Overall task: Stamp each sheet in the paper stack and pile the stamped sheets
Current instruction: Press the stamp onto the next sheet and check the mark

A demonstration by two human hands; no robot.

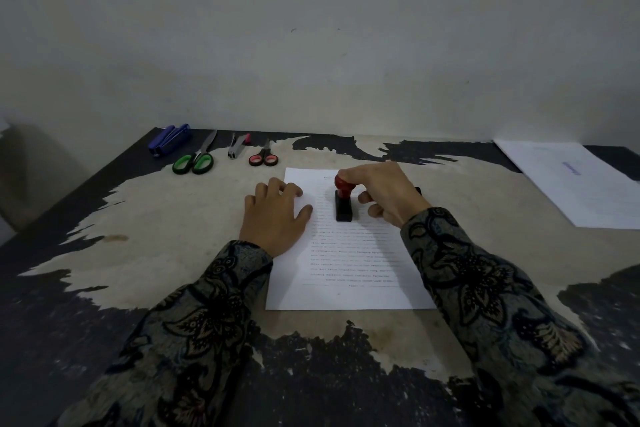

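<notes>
The worktop (173,218) is the biggest thing, with a dark coat worn away to a pale middle. On it, under both hands, lies the sheet (346,270) with printed lines. Well to the right of the right hand's fingers, at the far right edge, lies the pile (571,184) of sheets, with a blue mark on the top one.

The left hand (273,218) rests flat on the left edge of the sheet; its fingers (287,189) are straight and slightly spread, and press the paper down. The right hand (381,191) grips the red knob of the stamp (344,204); its fingers (363,198) are curled around it. The black base of the stamp stands upright on the upper part of the sheet, just right of the left thumb.

Beyond the left fingers, near the wall, lie in a row a blue stapler (169,140), green scissors (195,159), a staple remover (237,146) and small red scissors (264,157).
</notes>
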